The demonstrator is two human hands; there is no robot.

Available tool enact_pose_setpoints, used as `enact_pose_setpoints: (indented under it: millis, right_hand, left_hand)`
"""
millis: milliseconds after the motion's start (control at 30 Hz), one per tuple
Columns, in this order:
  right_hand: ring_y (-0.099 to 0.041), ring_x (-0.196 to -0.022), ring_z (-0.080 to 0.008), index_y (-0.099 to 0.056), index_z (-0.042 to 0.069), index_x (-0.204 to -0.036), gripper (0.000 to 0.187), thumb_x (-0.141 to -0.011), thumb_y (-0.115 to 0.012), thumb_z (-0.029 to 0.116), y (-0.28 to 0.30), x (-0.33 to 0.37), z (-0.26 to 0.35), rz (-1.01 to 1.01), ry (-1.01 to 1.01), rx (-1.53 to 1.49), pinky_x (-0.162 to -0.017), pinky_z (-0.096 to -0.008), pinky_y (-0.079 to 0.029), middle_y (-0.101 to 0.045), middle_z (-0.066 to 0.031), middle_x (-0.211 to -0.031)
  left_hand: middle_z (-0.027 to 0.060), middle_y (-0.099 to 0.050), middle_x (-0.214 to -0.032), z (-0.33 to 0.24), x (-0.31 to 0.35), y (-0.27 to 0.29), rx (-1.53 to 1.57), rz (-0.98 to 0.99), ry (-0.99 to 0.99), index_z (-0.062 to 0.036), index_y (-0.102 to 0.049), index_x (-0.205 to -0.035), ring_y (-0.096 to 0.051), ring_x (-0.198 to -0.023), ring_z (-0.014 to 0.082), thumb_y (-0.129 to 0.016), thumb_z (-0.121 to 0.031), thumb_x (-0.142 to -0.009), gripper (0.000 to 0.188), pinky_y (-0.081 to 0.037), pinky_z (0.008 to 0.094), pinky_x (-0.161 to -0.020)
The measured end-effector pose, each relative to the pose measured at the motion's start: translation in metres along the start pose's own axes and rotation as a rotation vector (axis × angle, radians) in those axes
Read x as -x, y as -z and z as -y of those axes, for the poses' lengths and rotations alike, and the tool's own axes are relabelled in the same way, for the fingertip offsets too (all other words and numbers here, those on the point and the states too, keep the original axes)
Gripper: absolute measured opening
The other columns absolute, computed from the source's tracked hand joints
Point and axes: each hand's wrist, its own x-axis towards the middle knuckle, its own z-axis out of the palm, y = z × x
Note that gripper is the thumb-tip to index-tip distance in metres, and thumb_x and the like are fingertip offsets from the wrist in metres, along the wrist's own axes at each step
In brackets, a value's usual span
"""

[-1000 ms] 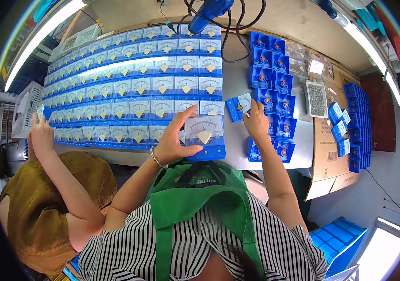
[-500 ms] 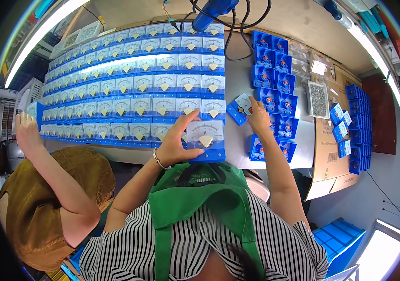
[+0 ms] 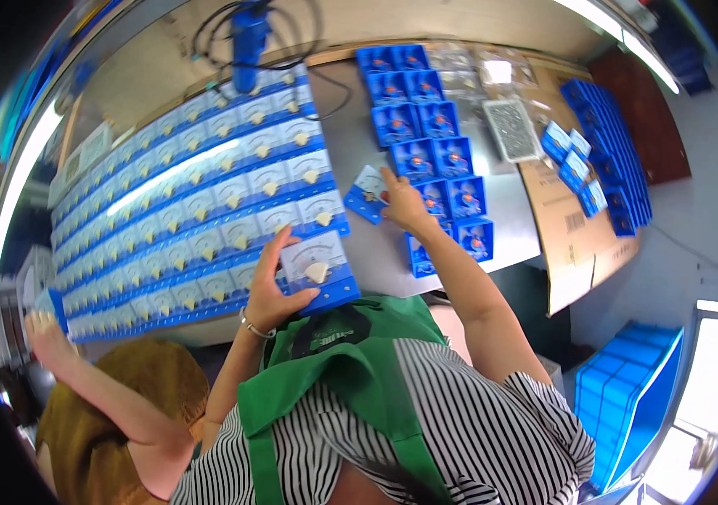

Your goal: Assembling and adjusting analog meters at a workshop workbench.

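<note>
At the table's near edge my left hand (image 3: 271, 296) grips a blue-based panel meter (image 3: 317, 268), fingers along its left side and thumb at its lower front. The meter has a clear front, a curved scale and a pale fan-shaped piece. Further right, my right hand (image 3: 408, 206) is closed at the right edge of a tilted loose meter (image 3: 365, 195) on the metal tabletop. Its fingers partly cover that meter, and a small red part shows beside them. Open blue meter housings (image 3: 416, 158) with red parts and wires inside stand in two columns next to this hand.
Rows of finished-looking meters (image 3: 207, 210) fill the left of the table. A blue tool (image 3: 249, 50) hangs above with looped cables. A tray of small metal parts (image 3: 510, 130) and several meters (image 3: 573, 168) on cardboard lie right. Another person's hand (image 3: 49, 341) is far left.
The whole view has swung, shifting the table leftward and tilting it. My left hand still holds its meter; my right hand stays at the loose meter, with fingers further over its edge.
</note>
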Motion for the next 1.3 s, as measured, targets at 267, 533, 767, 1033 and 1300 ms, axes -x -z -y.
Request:
enact_pose_setpoints:
  millis: [267, 533, 767, 1033, 1300]
  right_hand:
    - [-0.063, -0.078, -0.0463, -0.046, 0.003, -0.119, 0.048, -0.075, -0.066, 0.003, 0.031, 0.029, 0.011, -0.323, 0.141, -0.015, -0.067, -0.0479, -0.055, -0.045, -0.0285, -0.116]
    - [-0.063, -0.076, -0.0405, -0.054, 0.003, -0.106, 0.027, -0.080, -0.061, 0.003, 0.073, 0.052, -0.032, -0.533, 0.253, -0.007, -0.063, -0.0475, -0.053, -0.054, -0.0174, -0.111]
    - [-0.064, -0.086, -0.0364, -0.059, 0.005, -0.115, 0.036, -0.079, -0.062, 0.007, 0.063, 0.055, -0.030, -0.390, 0.128, -0.188, -0.074, -0.0428, -0.054, -0.056, -0.0164, -0.116]
    - [-0.064, -0.081, -0.0370, -0.062, 0.008, -0.109, 0.033, -0.076, -0.062, 0.008, 0.035, 0.050, -0.015, -0.234, 0.249, -0.101, -0.070, -0.0440, -0.054, -0.059, -0.0144, -0.105]
    - [-0.066, -0.073, -0.0341, -0.062, 0.007, -0.085, 0.011, -0.084, -0.051, 0.009, -0.021, 0.052, -0.003, 0.012, 0.356, 0.280, -0.063, -0.0452, -0.053, -0.060, -0.0145, -0.099]
  left_hand:
    - [0.0140, -0.043, -0.129, -0.004, -0.016, -0.016, 0.195, 0.078, 0.068, -0.0018, -0.023, -0.148, -0.048, -0.120, 0.0255, -0.081, -0.020, -0.060, 0.106, -0.037, 0.0370, -0.104]
    - [0.0131, -0.044, -0.130, -0.006, -0.022, -0.028, 0.201, 0.092, 0.050, -0.0051, -0.028, -0.146, -0.049, -0.118, 0.0234, -0.080, -0.018, -0.060, 0.101, -0.039, 0.0360, -0.102]
    - [0.0129, -0.045, -0.130, -0.004, -0.015, -0.032, 0.171, 0.089, 0.046, -0.0059, -0.030, -0.146, -0.049, -0.117, 0.0225, -0.080, -0.017, -0.061, 0.099, -0.039, 0.0349, -0.101]
    - [0.0127, -0.046, -0.130, -0.006, 0.000, -0.028, 0.126, 0.002, 0.044, -0.0055, -0.030, -0.146, -0.049, -0.117, 0.0219, -0.082, -0.014, -0.062, 0.100, -0.040, 0.0341, -0.101]
    - [0.0126, -0.046, -0.130, -0.004, 0.011, -0.024, 0.105, -0.034, 0.051, -0.0052, -0.030, -0.146, -0.050, -0.116, 0.0215, -0.082, -0.014, -0.061, 0.100, -0.041, 0.0334, -0.099]
